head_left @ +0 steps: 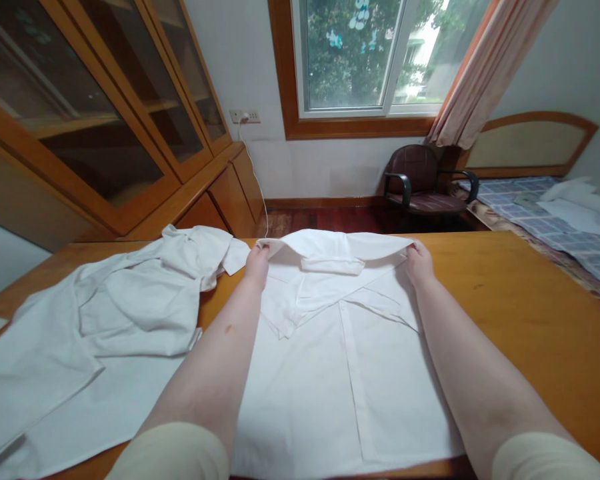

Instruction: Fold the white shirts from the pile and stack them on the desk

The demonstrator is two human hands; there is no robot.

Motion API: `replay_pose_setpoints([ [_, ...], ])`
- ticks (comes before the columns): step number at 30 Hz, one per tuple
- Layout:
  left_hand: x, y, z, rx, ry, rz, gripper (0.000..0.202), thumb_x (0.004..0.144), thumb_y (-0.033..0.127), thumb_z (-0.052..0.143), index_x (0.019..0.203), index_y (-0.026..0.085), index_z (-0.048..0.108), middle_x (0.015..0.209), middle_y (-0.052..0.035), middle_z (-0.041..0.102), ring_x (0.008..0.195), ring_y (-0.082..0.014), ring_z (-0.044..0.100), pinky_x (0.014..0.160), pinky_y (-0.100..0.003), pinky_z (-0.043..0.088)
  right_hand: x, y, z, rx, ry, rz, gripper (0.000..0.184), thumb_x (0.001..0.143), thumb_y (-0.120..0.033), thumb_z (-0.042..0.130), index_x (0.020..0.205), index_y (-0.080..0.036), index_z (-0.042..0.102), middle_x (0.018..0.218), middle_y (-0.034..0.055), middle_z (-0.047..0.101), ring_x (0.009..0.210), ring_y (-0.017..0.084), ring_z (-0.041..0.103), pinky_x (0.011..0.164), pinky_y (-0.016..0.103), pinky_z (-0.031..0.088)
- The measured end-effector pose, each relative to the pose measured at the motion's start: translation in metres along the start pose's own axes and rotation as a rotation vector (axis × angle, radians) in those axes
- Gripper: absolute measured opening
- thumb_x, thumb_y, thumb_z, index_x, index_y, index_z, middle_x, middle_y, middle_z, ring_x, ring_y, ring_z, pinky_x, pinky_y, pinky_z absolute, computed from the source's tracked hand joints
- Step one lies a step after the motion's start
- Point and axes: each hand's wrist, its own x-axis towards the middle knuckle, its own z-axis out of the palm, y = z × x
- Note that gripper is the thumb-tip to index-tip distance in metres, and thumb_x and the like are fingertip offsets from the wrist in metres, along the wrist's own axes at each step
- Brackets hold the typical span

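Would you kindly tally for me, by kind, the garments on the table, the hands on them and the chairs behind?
White garments: 2, the flat shirt and the crumpled garment left of it, both on the table.
Hands: 2, the left hand and the right hand, each gripping the flat shirt's far edge.
Chairs: 1, the dark armchair.
Total: 5.

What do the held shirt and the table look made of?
White shirt: thin woven cloth, probably cotton or a blend, matte; it creases softly where left hand and right hand grip it. Table: wood or veneer, orange-brown, lightly glossy; a soft sheen shows.
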Motion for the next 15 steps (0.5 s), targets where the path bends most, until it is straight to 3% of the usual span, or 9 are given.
replay_pose_setpoints([
  [5, -0.007, 0.032, -0.037, 0.313, -0.109, 0.125, 0.03, 0.071, 0.014, 0.048, 0.092, 0.023, 0.068, 0.096, 0.0, 0.068, 0.094, -0.0198, 0.059, 0.085, -0.029, 0.043, 0.011, -0.016, -0.017, -0.025, 0.002, -0.018, 0.028, 0.073, -0.032, 0.051, 0.088, -0.016, 0.068, 0.084, 0.0028, 0.068, 0.085, 0.021, 0.059, 0.081, 0.035, 0.044],
  [8, -0.016, 0.042, -0.053, 0.483, -0.064, 0.16, 0.036, 0.068, 0.01, 0.046, 0.09, 0.024, 0.07, 0.095, -0.0002, 0.068, 0.094, -0.0212, 0.059, 0.084, -0.029, 0.044, 0.012, -0.026, -0.03, -0.041, 0.01, -0.019, 0.026, 0.073, -0.032, 0.054, 0.088, -0.018, 0.069, 0.083, 0.0021, 0.068, 0.084, 0.021, 0.06, 0.079, 0.033, 0.045],
  [12, -0.035, 0.028, -0.06, 0.448, 0.025, 0.064, 0.037, 0.066, 0.01, 0.047, 0.09, 0.024, 0.071, 0.091, -0.0016, 0.068, 0.083, -0.0207, 0.062, 0.075, -0.028, 0.047, 0.002, -0.026, -0.044, -0.1, 0.114, 0.022, 0.022, 0.071, -0.034, 0.059, 0.083, -0.019, 0.069, 0.082, 0.0034, 0.067, 0.083, 0.02, 0.06, 0.078, 0.033, 0.046],
  [15, -0.049, 0.01, -0.059, 0.316, 0.035, -0.063, 0.036, 0.067, 0.012, 0.048, 0.092, 0.025, 0.07, 0.092, -0.0028, 0.068, 0.076, -0.0179, 0.063, 0.067, -0.026, 0.049, -0.011, -0.017, -0.047, -0.073, 0.11, 0.113, 0.021, 0.069, -0.036, 0.062, 0.075, -0.017, 0.068, 0.071, 0.003, 0.064, 0.068, 0.017, 0.059, 0.066, 0.031, 0.049],
])
